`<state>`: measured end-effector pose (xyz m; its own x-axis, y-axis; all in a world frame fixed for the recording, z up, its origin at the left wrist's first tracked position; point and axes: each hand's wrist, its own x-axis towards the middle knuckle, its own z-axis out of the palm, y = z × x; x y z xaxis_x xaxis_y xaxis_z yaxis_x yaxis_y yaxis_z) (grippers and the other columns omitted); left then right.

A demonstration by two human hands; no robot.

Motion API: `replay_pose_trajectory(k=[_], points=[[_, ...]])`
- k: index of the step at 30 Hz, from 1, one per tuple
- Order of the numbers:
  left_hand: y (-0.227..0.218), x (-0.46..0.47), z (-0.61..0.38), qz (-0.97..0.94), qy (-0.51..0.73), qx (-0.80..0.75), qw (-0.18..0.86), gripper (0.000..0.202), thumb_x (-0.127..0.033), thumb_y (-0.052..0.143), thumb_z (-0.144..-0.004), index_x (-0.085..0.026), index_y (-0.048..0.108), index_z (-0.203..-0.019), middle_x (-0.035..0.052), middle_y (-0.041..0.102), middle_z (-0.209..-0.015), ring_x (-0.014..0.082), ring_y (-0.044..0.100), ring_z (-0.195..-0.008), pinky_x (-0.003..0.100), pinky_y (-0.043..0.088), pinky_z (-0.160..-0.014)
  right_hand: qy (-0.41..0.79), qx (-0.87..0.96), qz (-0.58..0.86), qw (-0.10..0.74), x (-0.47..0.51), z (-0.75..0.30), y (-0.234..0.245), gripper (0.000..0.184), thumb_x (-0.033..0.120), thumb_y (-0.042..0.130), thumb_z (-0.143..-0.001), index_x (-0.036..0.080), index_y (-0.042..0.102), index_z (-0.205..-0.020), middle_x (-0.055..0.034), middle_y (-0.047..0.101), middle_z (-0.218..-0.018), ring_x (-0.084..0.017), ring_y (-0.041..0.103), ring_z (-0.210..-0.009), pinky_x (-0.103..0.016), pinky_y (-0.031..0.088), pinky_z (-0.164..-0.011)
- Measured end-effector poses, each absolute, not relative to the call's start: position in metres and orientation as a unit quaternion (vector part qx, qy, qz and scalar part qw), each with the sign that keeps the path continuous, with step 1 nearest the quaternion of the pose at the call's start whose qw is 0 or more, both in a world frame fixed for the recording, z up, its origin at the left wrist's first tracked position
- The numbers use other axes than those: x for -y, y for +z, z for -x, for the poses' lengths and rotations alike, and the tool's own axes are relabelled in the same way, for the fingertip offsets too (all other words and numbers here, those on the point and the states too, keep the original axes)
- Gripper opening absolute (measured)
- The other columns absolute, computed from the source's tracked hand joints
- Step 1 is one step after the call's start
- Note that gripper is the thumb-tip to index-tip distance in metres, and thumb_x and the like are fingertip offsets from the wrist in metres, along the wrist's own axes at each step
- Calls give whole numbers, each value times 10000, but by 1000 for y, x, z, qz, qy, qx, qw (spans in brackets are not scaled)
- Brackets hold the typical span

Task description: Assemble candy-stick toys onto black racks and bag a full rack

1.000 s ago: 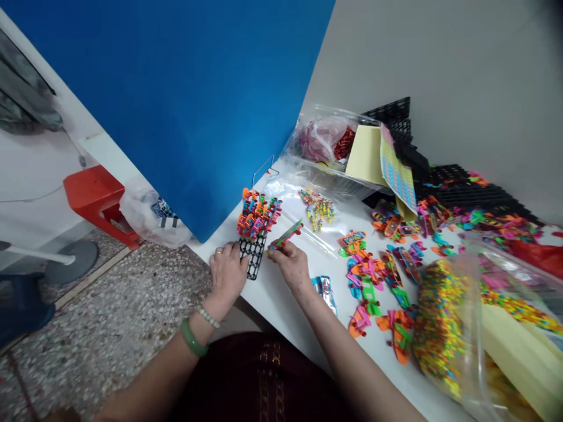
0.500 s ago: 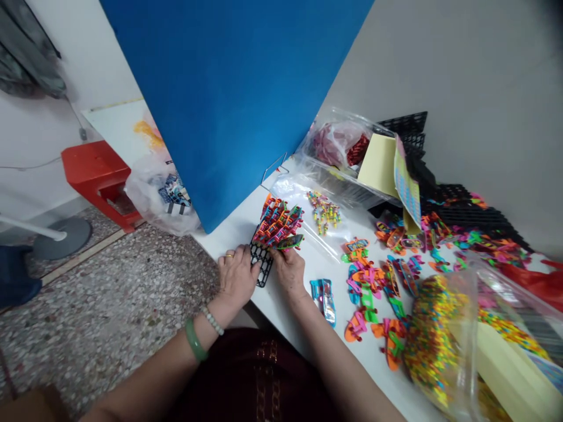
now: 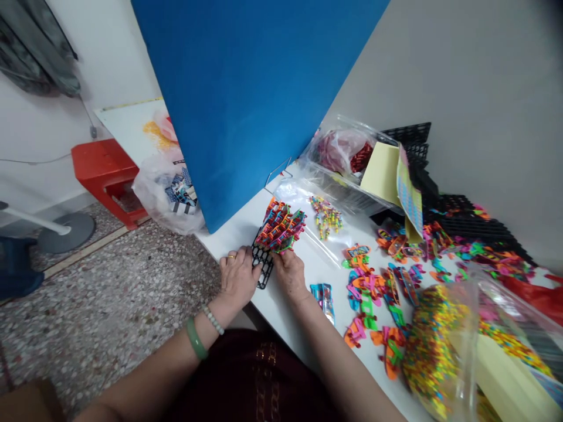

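Observation:
A black plastic grid rack (image 3: 264, 275) lies at the table's near edge, its far part filled with upright rows of small colourful toy skateboards (image 3: 281, 225). My left hand (image 3: 236, 276) is closed on the left edge of the rack's bare near end, thumb over the grid. On the rack's right side, my right hand (image 3: 290, 274) pinches the lower end of a toy skateboard in the nearest row; its fingertips are partly hidden. Right of that hand, a few blue-edged toy pieces (image 3: 324, 300) lie flat on the white table (image 3: 290, 316).
Small coloured figures (image 3: 325, 215) lie on a clear plastic bag behind the rack. Loose toy skateboards (image 3: 369, 284) spread to the right, beside a clear bin of tiny coloured parts (image 3: 433, 346). A blue panel (image 3: 255, 99) rises behind; black grids (image 3: 475, 225) are stacked far right.
The toy skateboard at my right fingers stuck out to the right before; now it sits more in line with the row. My left hand stays on the rack. The view has shifted slightly.

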<state>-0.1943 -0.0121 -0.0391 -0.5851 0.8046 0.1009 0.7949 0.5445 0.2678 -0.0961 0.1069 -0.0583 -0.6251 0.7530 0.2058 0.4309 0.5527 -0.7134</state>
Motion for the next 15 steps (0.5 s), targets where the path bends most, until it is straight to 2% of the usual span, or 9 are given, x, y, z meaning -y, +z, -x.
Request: replay_pose_trajectory(k=[7,15], points=[[-39,12,194,-455,136,-880,18,489,-420,473,-926,-137,525,-1321,138,581,-1292,307,507,-1063,446,342,-846,309,834,380,254,-107,98,-61,309,420,416,-879,237,623,-742,-65,658,-717,-217,613,-698,-325,467,-693],[-40,12,193,-456,144,-878,16,493,-407,491,-923,-119,526,-1321,132,584,-1298,305,502,-1061,450,339,-843,274,847,367,272,-104,96,-68,293,383,410,-904,209,618,-794,-71,653,-744,-206,613,-713,-304,453,-695]])
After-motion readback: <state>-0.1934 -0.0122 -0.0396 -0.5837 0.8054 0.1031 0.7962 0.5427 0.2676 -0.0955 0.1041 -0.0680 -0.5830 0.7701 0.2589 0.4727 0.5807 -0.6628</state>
